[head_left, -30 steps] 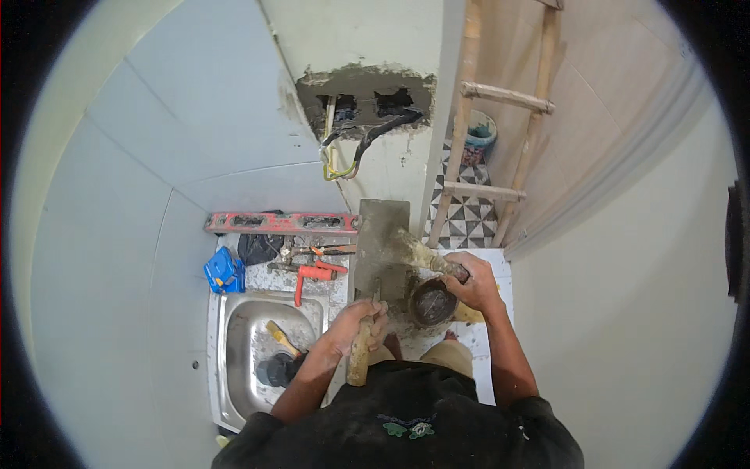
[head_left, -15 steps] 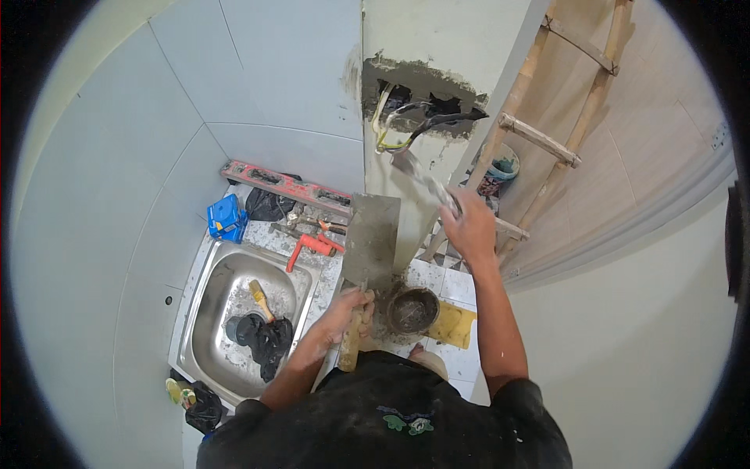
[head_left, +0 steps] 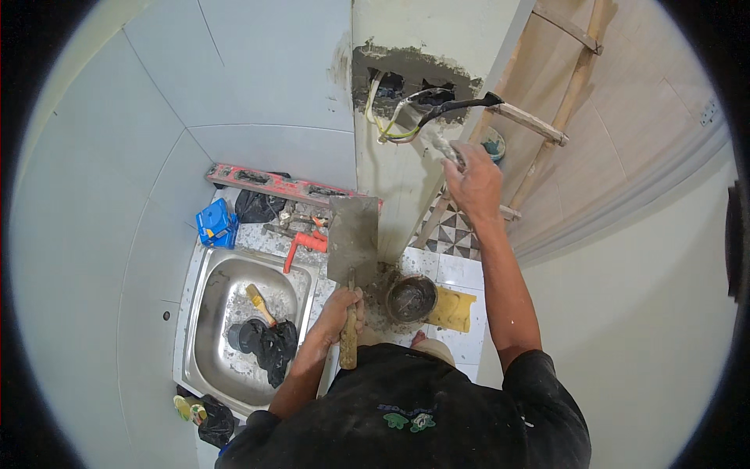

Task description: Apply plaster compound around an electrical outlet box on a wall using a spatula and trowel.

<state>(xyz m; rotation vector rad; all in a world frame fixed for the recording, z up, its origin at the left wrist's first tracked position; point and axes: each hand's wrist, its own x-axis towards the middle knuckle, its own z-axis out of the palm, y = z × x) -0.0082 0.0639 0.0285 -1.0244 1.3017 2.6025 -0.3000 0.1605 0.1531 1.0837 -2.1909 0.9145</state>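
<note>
My left hand (head_left: 340,316) grips the worn handle of a flat, mortar-smeared rectangular trowel (head_left: 353,234), held upright over the counter edge. My right hand (head_left: 473,176) is closed on a small whitish-smeared trowel (head_left: 437,141), raised to the wall just below loose white, black and yellow-green wires (head_left: 394,129). These wires hang out of two dark cut openings (head_left: 437,92) within a band of grey mortar (head_left: 414,59). The small trowel's tip is partly behind the wires; contact with the wall cannot be made out. A dark bowl (head_left: 410,299) sits below, beside a yellow stained sheet (head_left: 451,311).
At left, a steel sink (head_left: 209,328) holds a brush and black bag; behind it lie a red level (head_left: 277,184), blue pack (head_left: 215,223) and red pipe fitting (head_left: 308,244). A wooden ladder (head_left: 562,117) leans at right, with a bucket (head_left: 492,144) behind it.
My right hand has risen from beside the bowl to the wall below the wires with the small trowel. My left hand still holds the flat trowel, now slightly further left in view.
</note>
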